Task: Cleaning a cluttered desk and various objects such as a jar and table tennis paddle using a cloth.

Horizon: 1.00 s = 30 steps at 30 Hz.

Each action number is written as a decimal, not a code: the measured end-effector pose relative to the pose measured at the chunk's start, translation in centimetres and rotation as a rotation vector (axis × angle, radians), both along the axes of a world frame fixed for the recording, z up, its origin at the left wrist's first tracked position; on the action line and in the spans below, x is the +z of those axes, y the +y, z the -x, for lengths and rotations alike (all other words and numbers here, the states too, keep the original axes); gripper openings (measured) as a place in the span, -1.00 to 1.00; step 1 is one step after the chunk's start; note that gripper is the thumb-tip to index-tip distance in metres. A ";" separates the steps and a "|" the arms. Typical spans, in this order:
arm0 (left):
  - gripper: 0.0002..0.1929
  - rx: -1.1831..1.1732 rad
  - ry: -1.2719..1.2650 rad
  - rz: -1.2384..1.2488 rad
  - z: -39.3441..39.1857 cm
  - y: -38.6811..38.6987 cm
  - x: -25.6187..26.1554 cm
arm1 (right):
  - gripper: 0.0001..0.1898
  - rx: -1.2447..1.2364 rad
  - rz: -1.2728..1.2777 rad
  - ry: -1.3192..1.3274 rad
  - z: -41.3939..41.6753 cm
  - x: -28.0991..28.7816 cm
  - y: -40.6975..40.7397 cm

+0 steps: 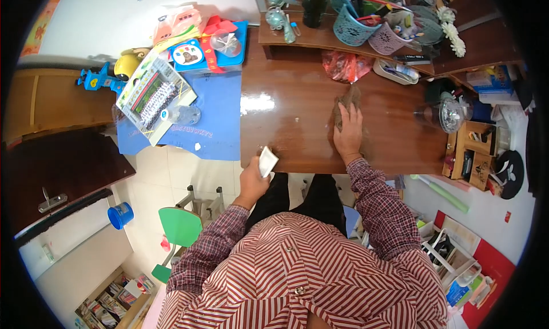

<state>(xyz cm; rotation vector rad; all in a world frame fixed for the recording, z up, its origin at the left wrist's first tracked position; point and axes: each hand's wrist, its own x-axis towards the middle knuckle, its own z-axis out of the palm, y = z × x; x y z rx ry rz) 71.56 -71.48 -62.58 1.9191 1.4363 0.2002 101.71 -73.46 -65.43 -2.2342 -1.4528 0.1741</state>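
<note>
My right hand (349, 133) lies palm down on a brown cloth (352, 96), which is bunched beneath and beyond the fingers on the glossy brown wooden desk (296, 136). At the desk's front left edge, my left hand (252, 181) grips a small flat white object (268, 160); what it is exactly cannot be made out. A few pale crumbs (297, 119) dot the desktop between the hands. Just past the cloth sits a crumpled red plastic bag (346, 66), partly under the raised shelf.
A raised wooden shelf (300, 48) bears a blue basket (349, 28) of pens and a pink basket (388, 41). Clear plastic cups (450, 114) and a wooden organizer (472, 153) stand right. On the blue table (218, 114) lie a bottle (186, 114) and a photo calendar (150, 99). A green chair (180, 226) stands lower left.
</note>
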 end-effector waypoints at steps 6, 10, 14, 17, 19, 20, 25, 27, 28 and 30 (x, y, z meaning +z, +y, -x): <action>-0.68 0.517 -0.352 0.340 9.8 -1.5 0.6 | -0.31 0.148 -0.003 0.015 5.5 0.1 2.5; -0.73 0.915 -0.777 0.643 13.1 -1.7 2.4 | -0.31 0.240 0.013 0.004 8.8 0.3 3.4; -0.73 1.042 -0.903 0.645 14.6 -2.1 3.8 | -0.31 0.273 0.003 0.023 10.9 0.6 3.7; -0.72 1.007 -0.968 0.690 15.9 -2.3 3.8 | -0.35 0.326 0.058 0.043 13.3 0.6 3.8; -0.74 1.040 -0.966 0.677 16.5 -2.7 4.1 | -0.36 0.476 -0.020 0.117 17.0 0.6 3.8; -0.74 1.040 -0.964 0.675 16.2 -2.5 4.7 | -0.39 0.535 -0.060 0.140 18.6 0.4 3.9; -0.68 1.154 -1.441 0.865 15.5 -1.6 6.9 | -0.44 0.771 -0.148 0.483 26.1 1.4 4.1; -0.69 1.125 -1.669 0.927 14.9 -1.0 7.7 | -0.47 0.803 -0.122 0.654 27.0 2.2 3.6; -0.70 1.085 -1.900 1.001 14.4 -0.5 7.9 | -0.49 0.661 -0.066 0.902 26.9 2.5 3.3; -0.78 1.028 -1.971 1.056 13.8 0.1 7.7 | -0.54 0.431 0.014 1.190 25.2 3.8 3.2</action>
